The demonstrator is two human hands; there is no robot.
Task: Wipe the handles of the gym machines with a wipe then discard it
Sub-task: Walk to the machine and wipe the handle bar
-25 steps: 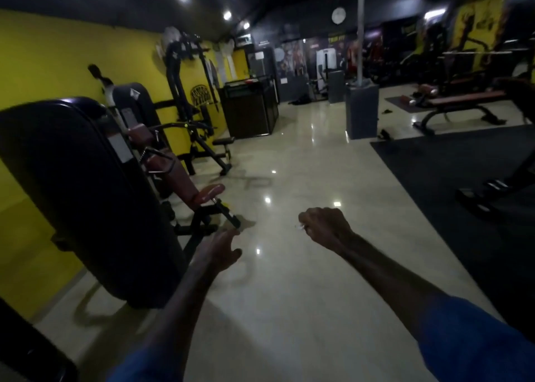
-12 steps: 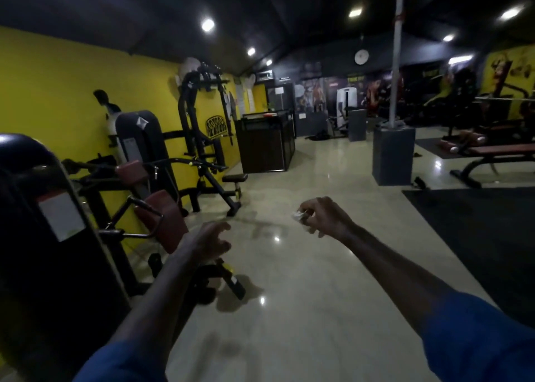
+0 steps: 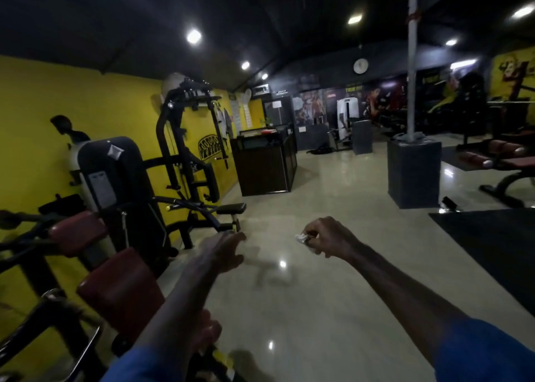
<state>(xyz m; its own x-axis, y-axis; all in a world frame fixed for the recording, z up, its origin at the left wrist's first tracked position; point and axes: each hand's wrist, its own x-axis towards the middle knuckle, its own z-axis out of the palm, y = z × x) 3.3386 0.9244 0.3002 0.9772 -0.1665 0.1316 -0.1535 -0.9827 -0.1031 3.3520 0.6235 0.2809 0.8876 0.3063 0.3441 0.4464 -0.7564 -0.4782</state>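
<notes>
My right hand (image 3: pixel 324 238) is out in front of me over the pale glossy floor (image 3: pixel 333 309), fingers curled around a small crumpled white wipe (image 3: pixel 302 239) that pokes out on the left side of my fist. My left hand (image 3: pixel 224 250) reaches forward just left of it, blurred, its fingers loosely extended and holding nothing. Both my forearms end in blue sleeves (image 3: pixel 492 350) at the near edge. To the near left stands a gym machine with red pads (image 3: pixel 121 287) and dark bars, and farther along the yellow wall (image 3: pixel 34 106) a black cable machine (image 3: pixel 185 150). A dark counter (image 3: pixel 265 164) sits far ahead, and a grey pillar base (image 3: pixel 414 173) to the right.
</notes>
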